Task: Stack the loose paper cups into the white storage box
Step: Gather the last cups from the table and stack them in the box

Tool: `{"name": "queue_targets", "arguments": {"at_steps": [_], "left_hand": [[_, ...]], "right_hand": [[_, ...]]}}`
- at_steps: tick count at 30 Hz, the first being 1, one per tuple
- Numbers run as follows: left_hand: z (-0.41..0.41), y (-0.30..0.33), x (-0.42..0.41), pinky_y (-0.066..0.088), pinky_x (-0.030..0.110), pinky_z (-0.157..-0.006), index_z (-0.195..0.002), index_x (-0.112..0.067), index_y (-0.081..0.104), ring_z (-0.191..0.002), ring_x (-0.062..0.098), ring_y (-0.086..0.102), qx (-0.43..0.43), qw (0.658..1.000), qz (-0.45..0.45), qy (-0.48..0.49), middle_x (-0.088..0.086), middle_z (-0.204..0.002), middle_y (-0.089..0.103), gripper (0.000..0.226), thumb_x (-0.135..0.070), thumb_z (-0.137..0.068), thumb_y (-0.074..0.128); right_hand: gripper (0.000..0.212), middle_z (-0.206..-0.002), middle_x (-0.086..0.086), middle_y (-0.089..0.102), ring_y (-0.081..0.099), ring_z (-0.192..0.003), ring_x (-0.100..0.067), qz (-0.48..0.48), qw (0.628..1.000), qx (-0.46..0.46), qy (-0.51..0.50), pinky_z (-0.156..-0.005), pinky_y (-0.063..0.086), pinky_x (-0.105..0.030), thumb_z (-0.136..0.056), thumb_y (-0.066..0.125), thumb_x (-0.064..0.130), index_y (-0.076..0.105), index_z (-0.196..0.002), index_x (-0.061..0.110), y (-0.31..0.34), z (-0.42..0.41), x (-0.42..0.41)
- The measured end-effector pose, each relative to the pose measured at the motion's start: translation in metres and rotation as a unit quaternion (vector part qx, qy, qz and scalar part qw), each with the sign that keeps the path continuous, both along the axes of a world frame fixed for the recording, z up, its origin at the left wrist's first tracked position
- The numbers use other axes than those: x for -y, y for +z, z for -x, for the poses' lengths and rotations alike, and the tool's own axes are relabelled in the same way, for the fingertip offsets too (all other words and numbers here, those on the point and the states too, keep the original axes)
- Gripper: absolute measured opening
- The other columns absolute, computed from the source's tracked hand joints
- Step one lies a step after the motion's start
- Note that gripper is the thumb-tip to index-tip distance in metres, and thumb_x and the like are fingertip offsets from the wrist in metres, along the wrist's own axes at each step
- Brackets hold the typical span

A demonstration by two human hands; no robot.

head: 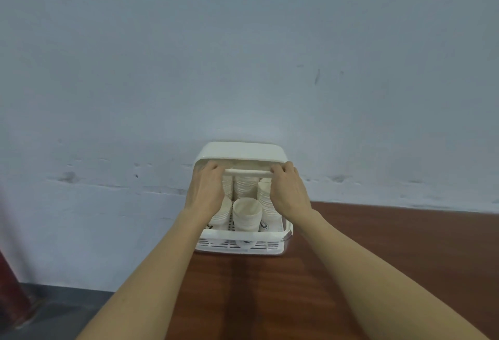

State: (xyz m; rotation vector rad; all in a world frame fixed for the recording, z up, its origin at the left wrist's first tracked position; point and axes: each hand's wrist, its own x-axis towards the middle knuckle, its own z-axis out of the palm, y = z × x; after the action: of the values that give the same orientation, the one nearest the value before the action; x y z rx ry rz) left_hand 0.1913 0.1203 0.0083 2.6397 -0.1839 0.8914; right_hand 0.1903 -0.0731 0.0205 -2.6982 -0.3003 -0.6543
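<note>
Pale wall (243, 56) fills most of your view, brown wooden table (378, 272) below it, and the white storage box (240, 150) sits at the table's far edge against the wall. Stacks of paper cups (247, 216) stand inside the box behind its slatted front. Your left hand (206, 188) and right hand (290, 189) both curl over the lid's front bar (247, 173), one at each end.
</note>
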Motion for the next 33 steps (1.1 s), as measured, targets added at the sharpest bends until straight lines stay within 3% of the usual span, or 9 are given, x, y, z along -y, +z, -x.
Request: {"name": "queue_targets", "arguments": {"at_steps": [4,7,10,13,17,26,30,33], "left_hand": [[0.018,-0.013,-0.001,0.048,0.044,-0.069,-0.096,-0.007,0.065,-0.084,0.029,0.054,0.011,0.998,0.055,-0.019,0.003,-0.1,0.059,0.022,0.009,-0.086,0.053],[0.03,-0.023,0.003,0.042,0.035,-0.068,-0.088,-0.008,0.064,-0.08,0.026,0.049,0.024,0.998,0.061,-0.018,0.003,-0.092,0.059,0.017,0.007,-0.085,0.059],[0.043,-0.033,0.005,0.038,0.03,-0.07,-0.083,-0.01,0.062,-0.075,0.018,0.04,0.03,0.998,0.049,-0.015,0.002,-0.087,0.059,0.017,0.006,-0.08,0.064],[0.051,-0.05,0.001,0.045,0.035,-0.074,-0.081,-0.015,0.061,-0.076,0.022,0.05,0.029,1.0,0.009,0.003,-0.001,-0.083,0.059,0.021,0.001,-0.073,0.073],[0.057,-0.073,0.0,0.045,0.031,-0.069,-0.079,-0.019,0.061,-0.079,0.021,0.053,-0.012,0.999,-0.031,0.019,-0.004,-0.081,0.058,0.031,0.0,-0.064,0.079],[0.063,-0.086,0.005,0.05,0.033,-0.084,-0.101,-0.017,0.064,-0.098,0.021,0.054,-0.04,0.999,-0.019,0.031,0.0,-0.105,0.061,0.029,-0.002,-0.077,0.07],[0.078,-0.084,0.011,0.046,0.036,-0.093,-0.121,-0.016,0.052,-0.117,0.024,0.046,-0.085,0.995,-0.041,0.025,0.003,-0.127,0.049,0.042,-0.006,-0.081,0.06],[0.09,-0.074,0.015,0.045,0.036,-0.092,-0.125,-0.017,0.047,-0.118,0.024,0.045,-0.13,0.99,-0.044,0.027,0.005,-0.129,0.044,0.041,-0.013,-0.085,0.056]], "right_hand": [[0.034,-0.118,-0.008,0.051,0.05,-0.1,-0.027,-0.037,0.999,0.014,-0.004,-0.076,0.045,-0.035,-0.089,0.046,-0.003,0.054,-0.118,0.012,-0.014,0.014,0.001],[0.024,-0.108,-0.007,0.053,0.052,-0.093,-0.027,-0.032,0.999,0.007,-0.018,-0.07,0.044,-0.035,-0.09,0.048,0.001,0.054,-0.111,0.012,-0.027,0.027,0.002],[0.02,-0.102,-0.006,0.052,0.053,-0.088,-0.028,-0.024,0.999,0.001,-0.026,-0.067,0.044,-0.036,-0.091,0.051,0.005,0.052,-0.109,0.014,-0.04,0.039,0.001],[0.02,-0.1,-0.005,0.051,0.052,-0.085,-0.028,-0.006,1.0,-0.005,-0.028,-0.062,0.039,-0.034,-0.089,0.05,0.004,0.05,-0.106,0.016,-0.054,0.049,0.0],[0.014,-0.098,-0.003,0.052,0.05,-0.081,-0.024,0.019,0.999,-0.028,-0.037,-0.061,0.038,-0.033,-0.09,0.05,0.007,0.049,-0.101,0.016,-0.072,0.058,0.002],[0.018,-0.096,0.002,0.055,0.052,-0.081,-0.021,0.005,0.999,-0.036,-0.039,-0.062,0.037,-0.03,-0.086,0.05,0.003,0.051,-0.097,0.018,-0.085,0.062,0.002],[0.033,-0.108,-0.001,0.052,0.053,-0.093,-0.024,0.009,0.996,-0.084,-0.021,-0.066,0.038,-0.031,-0.083,0.047,0.0,0.046,-0.111,0.017,-0.084,0.075,0.0],[0.042,-0.116,-0.005,0.049,0.053,-0.102,-0.026,0.018,0.993,-0.112,-0.016,-0.071,0.04,-0.032,-0.085,0.047,0.003,0.041,-0.125,0.016,-0.077,0.087,0.002]]}}
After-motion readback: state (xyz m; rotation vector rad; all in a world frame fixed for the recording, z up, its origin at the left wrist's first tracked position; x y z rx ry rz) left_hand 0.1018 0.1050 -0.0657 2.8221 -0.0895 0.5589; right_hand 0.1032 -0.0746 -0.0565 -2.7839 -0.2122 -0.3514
